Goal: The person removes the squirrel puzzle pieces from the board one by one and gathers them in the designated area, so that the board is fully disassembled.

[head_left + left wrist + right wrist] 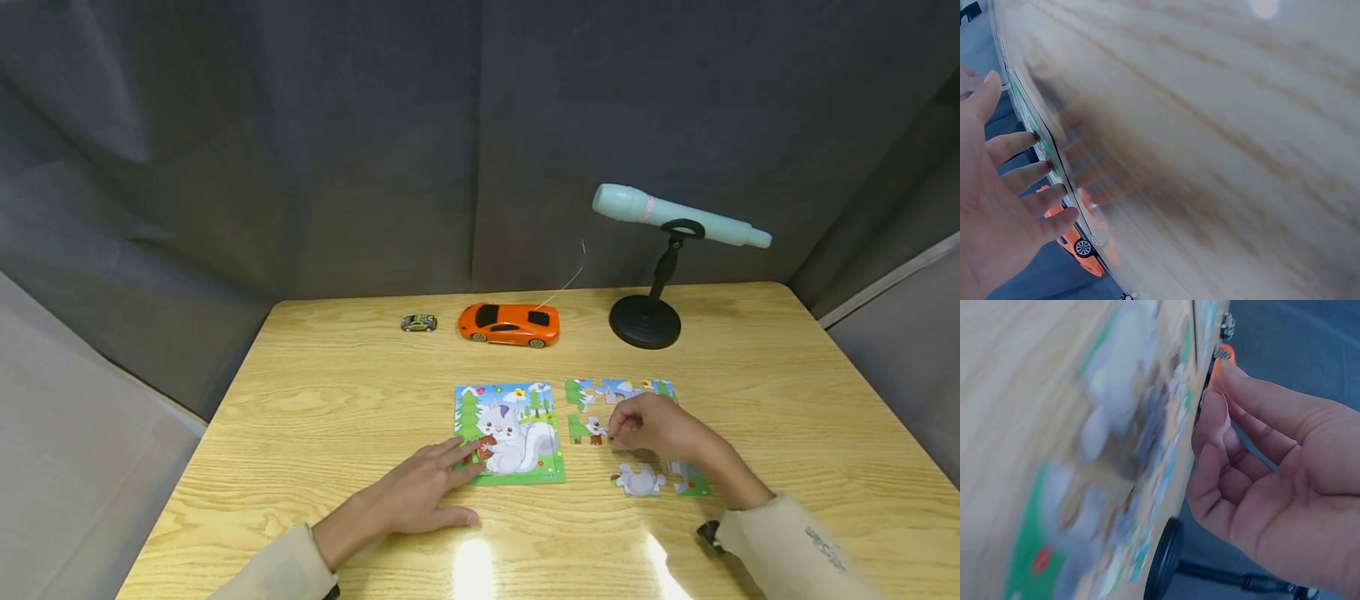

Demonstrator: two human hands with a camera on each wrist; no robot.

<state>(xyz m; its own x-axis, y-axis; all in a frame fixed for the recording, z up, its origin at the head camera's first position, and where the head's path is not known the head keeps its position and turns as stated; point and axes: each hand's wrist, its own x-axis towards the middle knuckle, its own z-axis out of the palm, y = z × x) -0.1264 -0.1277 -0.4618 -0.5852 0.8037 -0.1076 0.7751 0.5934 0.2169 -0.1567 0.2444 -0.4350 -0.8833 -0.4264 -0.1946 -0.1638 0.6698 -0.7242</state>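
Note:
A finished squirrel picture (517, 446) lies flat on the table in the head view. My left hand (431, 492) rests at its lower left corner, fingers spread and nearly straight, thumb on the wood. To the right, a partly assembled matching jigsaw has gaps between its pieces. My right hand (652, 427) is over its middle, thumb and forefinger pinched at the edge of a puzzle piece (587, 429) with squirrel face and nut. This hand covers several neighbouring pieces. In the right wrist view the fingertips (1214, 403) meet, and the pinched edge is hidden.
Behind the pictures stand an orange toy car (510, 325) with a thin wire and a small patterned car (418, 322). A pale blue microphone (693, 218) sits on a black stand (645, 322) at back right. Dark curtain (375, 150) hangs behind the table.

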